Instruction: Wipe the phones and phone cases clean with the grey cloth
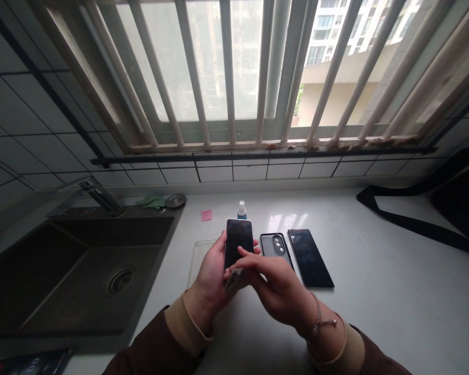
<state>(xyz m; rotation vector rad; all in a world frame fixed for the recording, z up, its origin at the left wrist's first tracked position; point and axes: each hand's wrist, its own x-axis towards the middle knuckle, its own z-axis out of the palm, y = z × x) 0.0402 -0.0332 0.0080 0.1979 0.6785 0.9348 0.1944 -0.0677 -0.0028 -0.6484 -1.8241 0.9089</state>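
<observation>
A smartphone (pixel 239 235) with a dark screen lies face up in my left hand (pixel 209 273), whose fingers wrap around its sides. My right hand (pixel 277 284) is over the phone's lower end, closed on a small greyish cloth (pixel 235 280). Its thumb side is close above the screen; I cannot tell whether it touches. Just beyond the phone stands a small bottle with a white cap (pixel 241 208). On the right lie a dark phone case (pixel 274 246) with camera cutouts and a larger black device (pixel 310 259). Partly behind my left hand is a clear flat piece (pixel 197 255).
To the left is a dark sink (pixel 166 245) with a faucet (pixel 101 195), a green cloth (pixel 151 201) and a metal strainer (pixel 175 200). A pink square (pixel 206 215) lies on the white counter (pixel 394 291). A black strap (pixel 398 213) trails at the right. Window bars (pixel 229 73) stand ahead.
</observation>
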